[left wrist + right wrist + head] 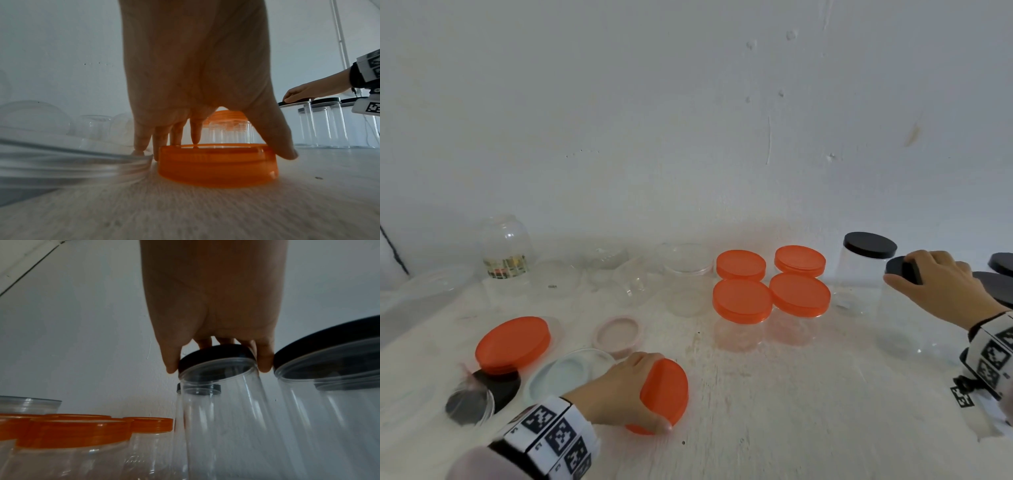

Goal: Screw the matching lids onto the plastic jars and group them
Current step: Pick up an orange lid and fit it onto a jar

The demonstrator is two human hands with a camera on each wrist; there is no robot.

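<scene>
Orange lid lifted, black-lidded jar steadied

We pinch the orange lid (218, 164) by its rim with our left hand (619, 390), tilting it off the table (791, 394). Our right hand (941, 284) grips the black lid (216, 356) atop a clear jar (226, 426), likely placing it beside its group.

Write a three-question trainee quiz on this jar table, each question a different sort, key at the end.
1. True or false: the left hand grips an orange lid.
2. Multiple choice: the right hand grips a lid of which colour? A pink, B black, C pale blue.
3. Fill in: the orange-lidded jars standing together number ____.

Key: 1 true. 2 B; the black lid sits on a tall clear jar. 3 four.
</scene>
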